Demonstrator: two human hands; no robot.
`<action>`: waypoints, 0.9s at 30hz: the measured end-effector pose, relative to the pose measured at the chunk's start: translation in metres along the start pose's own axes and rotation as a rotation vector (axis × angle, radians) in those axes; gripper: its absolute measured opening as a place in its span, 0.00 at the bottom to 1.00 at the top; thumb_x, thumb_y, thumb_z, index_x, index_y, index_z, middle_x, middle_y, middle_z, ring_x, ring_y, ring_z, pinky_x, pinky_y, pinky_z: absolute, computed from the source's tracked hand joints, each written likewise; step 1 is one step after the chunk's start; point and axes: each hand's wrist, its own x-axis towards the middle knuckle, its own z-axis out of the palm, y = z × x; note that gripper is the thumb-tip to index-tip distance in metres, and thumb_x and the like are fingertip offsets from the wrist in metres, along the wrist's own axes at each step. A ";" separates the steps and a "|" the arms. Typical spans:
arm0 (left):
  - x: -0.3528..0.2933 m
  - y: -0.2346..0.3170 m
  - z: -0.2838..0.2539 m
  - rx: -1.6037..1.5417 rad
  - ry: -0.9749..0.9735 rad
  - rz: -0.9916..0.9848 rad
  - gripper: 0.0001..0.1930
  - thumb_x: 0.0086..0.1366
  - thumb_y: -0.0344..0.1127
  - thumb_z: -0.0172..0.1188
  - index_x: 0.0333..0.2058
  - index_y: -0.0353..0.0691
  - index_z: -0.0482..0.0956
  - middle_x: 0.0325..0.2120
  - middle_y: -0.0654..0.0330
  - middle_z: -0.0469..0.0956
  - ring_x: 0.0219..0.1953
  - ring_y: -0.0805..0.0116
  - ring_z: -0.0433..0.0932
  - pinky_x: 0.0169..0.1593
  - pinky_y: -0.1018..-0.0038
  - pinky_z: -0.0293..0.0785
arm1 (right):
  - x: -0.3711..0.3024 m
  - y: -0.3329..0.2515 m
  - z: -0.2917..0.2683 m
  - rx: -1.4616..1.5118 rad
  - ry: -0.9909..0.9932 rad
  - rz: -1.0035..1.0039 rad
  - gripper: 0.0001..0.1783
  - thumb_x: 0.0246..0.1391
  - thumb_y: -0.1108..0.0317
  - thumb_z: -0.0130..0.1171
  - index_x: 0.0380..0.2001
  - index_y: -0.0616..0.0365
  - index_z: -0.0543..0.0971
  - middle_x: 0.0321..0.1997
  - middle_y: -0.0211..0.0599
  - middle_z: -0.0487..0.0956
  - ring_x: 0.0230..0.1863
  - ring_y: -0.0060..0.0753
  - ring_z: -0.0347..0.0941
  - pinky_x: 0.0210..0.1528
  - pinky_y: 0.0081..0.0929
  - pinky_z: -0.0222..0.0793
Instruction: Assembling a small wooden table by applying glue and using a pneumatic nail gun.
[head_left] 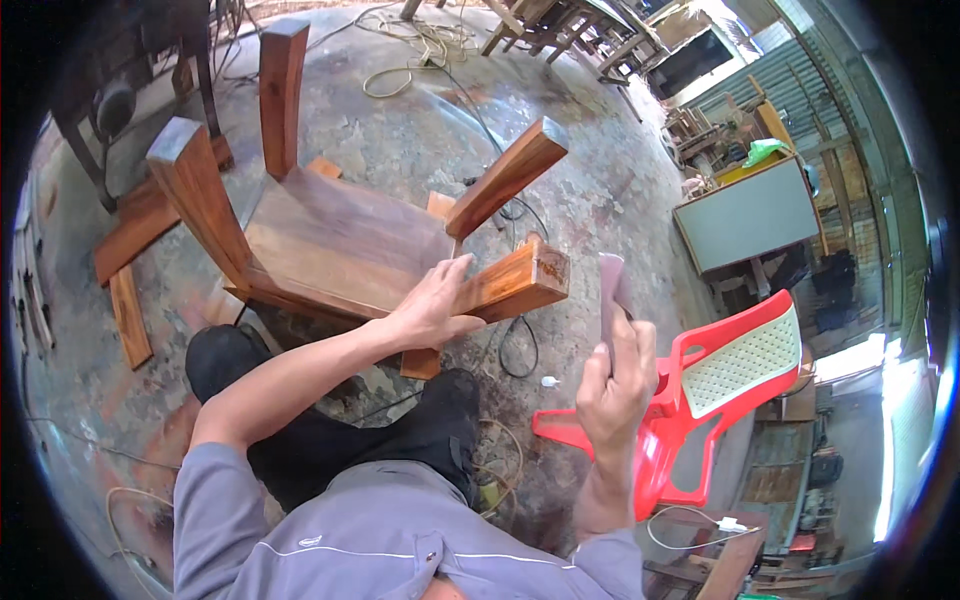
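As I view the right hand (617, 385) through the head camera: fingers bent and closed on a thin, folded grey-mauve sheet (607, 300), its free end standing up past the fingertips.
Left hand (430, 305): fingers long, slightly parted, thumb set apart; palm down at the root of the nearest wooden leg (515, 282). Contact under the palm I cannot make out.
Right arm: forearm (604, 495) nearly upright from the lower edge, hand held up to the right of that leg, clear of it.
Left arm: elbow out, bare forearm slanting up and rightward above the dark trousers (345, 455).
Upturned furniture (340, 240): in front of the knees, four brown legs in the air, flat board between them.
Red chair (745, 365): right of the right hand, cream patterned backrest.
Loose boards (140, 235): on the floor, left of the furniture.
Cabinet (745, 215): beyond the chair, pale grey panel, green bag (765, 150) on top; contents I cannot see.
Pale cable (430, 52): in loops on the floor, far side.
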 end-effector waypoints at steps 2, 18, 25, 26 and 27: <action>0.003 0.002 0.006 -0.025 -0.001 0.050 0.52 0.56 0.43 0.76 0.71 0.31 0.52 0.64 0.36 0.64 0.68 0.38 0.63 0.70 0.54 0.62 | 0.019 -0.018 0.008 -0.020 -0.106 -0.037 0.29 0.50 0.82 0.52 0.58 0.60 0.79 0.35 0.42 0.69 0.30 0.41 0.71 0.34 0.37 0.70; 0.015 -0.001 0.001 -0.032 -0.054 0.083 0.41 0.60 0.41 0.70 0.67 0.33 0.62 0.61 0.39 0.70 0.66 0.42 0.68 0.68 0.55 0.66 | 0.104 0.008 0.037 -0.369 -0.598 -0.399 0.13 0.63 0.57 0.63 0.50 0.42 0.83 0.35 0.42 0.74 0.31 0.49 0.79 0.32 0.45 0.76; 0.014 -0.003 -0.001 -0.041 -0.066 0.090 0.40 0.60 0.41 0.71 0.66 0.33 0.63 0.62 0.41 0.70 0.66 0.42 0.68 0.68 0.55 0.66 | 0.111 0.011 0.029 -0.198 -0.432 -0.271 0.14 0.62 0.63 0.64 0.50 0.42 0.84 0.38 0.40 0.80 0.34 0.50 0.81 0.34 0.43 0.78; 0.014 -0.003 -0.001 -0.046 -0.063 0.087 0.40 0.60 0.42 0.71 0.66 0.33 0.63 0.62 0.41 0.70 0.66 0.42 0.68 0.68 0.55 0.66 | 0.101 0.007 0.029 -0.105 -0.464 -0.318 0.13 0.64 0.58 0.62 0.51 0.39 0.84 0.40 0.39 0.81 0.31 0.49 0.82 0.32 0.46 0.78; 0.014 -0.003 -0.001 -0.044 -0.070 0.077 0.40 0.60 0.42 0.71 0.66 0.33 0.63 0.63 0.41 0.70 0.65 0.42 0.68 0.68 0.55 0.66 | 0.095 0.006 0.030 -0.134 -0.499 -0.336 0.13 0.64 0.58 0.62 0.51 0.40 0.84 0.40 0.39 0.81 0.32 0.50 0.82 0.32 0.46 0.78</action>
